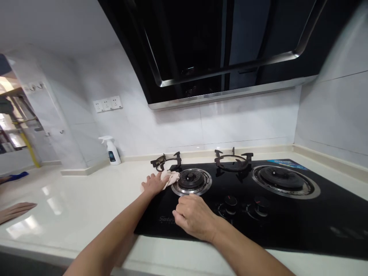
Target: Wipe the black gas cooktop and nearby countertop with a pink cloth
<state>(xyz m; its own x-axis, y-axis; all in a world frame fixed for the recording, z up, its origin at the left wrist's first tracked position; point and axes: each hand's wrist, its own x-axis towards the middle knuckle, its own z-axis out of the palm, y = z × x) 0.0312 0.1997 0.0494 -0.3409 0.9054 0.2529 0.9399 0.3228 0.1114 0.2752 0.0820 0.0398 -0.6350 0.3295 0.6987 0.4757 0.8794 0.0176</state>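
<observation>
My left hand (154,184) presses on a pale, crumpled cloth (171,179) at the left edge of the black gas stove (189,226). The cloth reaches the metal ring of the left burner (191,178). In a closed fist, my right hand (193,214) is over the front of the stove, just below that burner; nothing shows in it, though the palm side is hidden. To its right are two control knobs (230,204). One pan support (166,161) lies off its burner behind the cloth, and a second pan support (233,161) stands at the stove's back edge.
A white spray bottle (112,151) stands by the wall. At far left, another person's hand (15,212) rests over the white counter (86,207), with a blue cloth (17,176) farther back. A black range hood (218,46) hangs overhead. The right burner (283,179) lacks a support.
</observation>
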